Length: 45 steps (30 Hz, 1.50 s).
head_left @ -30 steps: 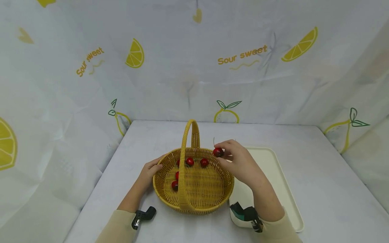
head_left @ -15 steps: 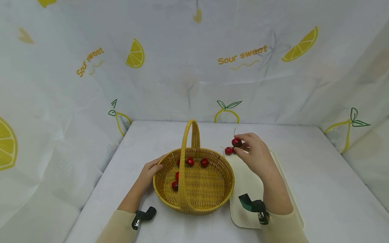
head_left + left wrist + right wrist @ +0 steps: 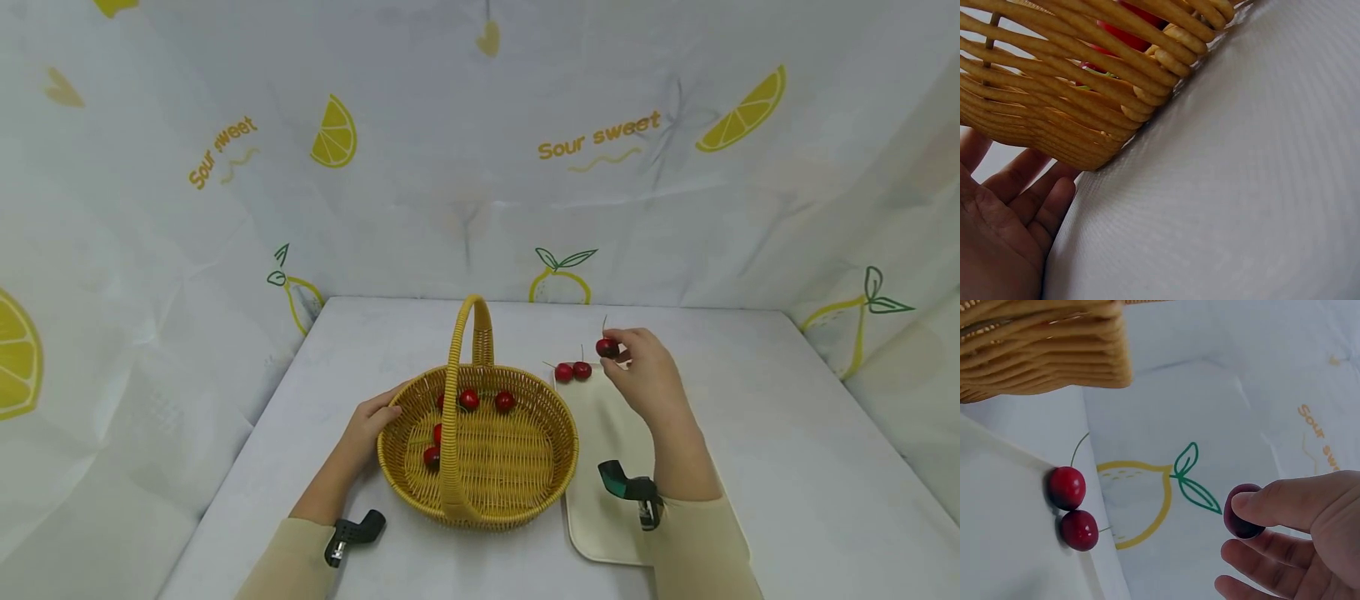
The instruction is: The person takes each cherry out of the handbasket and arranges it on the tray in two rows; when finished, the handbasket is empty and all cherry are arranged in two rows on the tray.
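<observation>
A dark red cherry point(image 3: 607, 347) with an upright stem is pinched between the thumb and fingers of my right hand point(image 3: 647, 375), above the far end of a cream tray point(image 3: 600, 500). Two cherries, a left one point(image 3: 563, 372) and a right one point(image 3: 582, 370), lie side by side in the tray's far left corner. My left hand point(image 3: 375, 423) holds the left rim of a yellow wicker basket point(image 3: 510, 467), thumb over the rim and fingers against the outer wall point(image 3: 1054, 119). Several cherries point(image 3: 505, 402) lie inside the basket; its handle partly hides some.
The basket's tall arched handle point(image 3: 450, 417) rises over its middle. The tray stands directly right of the basket, partly under my right forearm. A white cloth-covered table point(image 3: 810, 433) extends to both sides. Behind it hangs a lemon-print curtain point(image 3: 450, 167).
My right hand has carried the cherry from over the basket's right rim rightward to above the tray's far end, uncovering the two cherries there. My left hand and the basket have stayed put.
</observation>
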Available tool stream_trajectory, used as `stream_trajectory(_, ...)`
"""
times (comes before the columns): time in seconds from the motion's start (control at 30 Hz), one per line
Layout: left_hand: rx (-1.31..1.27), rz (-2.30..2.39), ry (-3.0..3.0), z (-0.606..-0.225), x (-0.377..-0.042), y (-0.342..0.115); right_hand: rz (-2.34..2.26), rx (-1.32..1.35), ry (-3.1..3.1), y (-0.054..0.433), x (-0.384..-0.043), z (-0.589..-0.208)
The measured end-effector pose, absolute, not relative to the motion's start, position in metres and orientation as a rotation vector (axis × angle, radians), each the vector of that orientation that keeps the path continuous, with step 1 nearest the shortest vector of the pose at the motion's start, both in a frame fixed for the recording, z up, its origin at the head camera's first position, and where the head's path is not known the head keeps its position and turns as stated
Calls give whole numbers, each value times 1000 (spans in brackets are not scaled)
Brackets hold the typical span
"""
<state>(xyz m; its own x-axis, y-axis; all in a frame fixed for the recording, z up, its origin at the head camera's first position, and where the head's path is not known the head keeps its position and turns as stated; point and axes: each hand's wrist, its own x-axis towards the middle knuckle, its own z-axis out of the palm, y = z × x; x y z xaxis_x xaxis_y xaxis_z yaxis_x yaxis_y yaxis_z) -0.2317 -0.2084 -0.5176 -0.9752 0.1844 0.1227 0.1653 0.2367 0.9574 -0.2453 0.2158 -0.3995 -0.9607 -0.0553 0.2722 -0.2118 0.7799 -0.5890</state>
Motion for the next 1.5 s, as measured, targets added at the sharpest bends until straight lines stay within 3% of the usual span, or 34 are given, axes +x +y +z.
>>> stream_trajectory(1.03, 324, 1876, 2458, -511, -229, -207, 1179, -148, -2714, 234, -286, -502)
stream_trajectory(1.5, 323, 1888, 2465, -513, -231, -207, 1067, -20, -2712, 239, -291, -512)
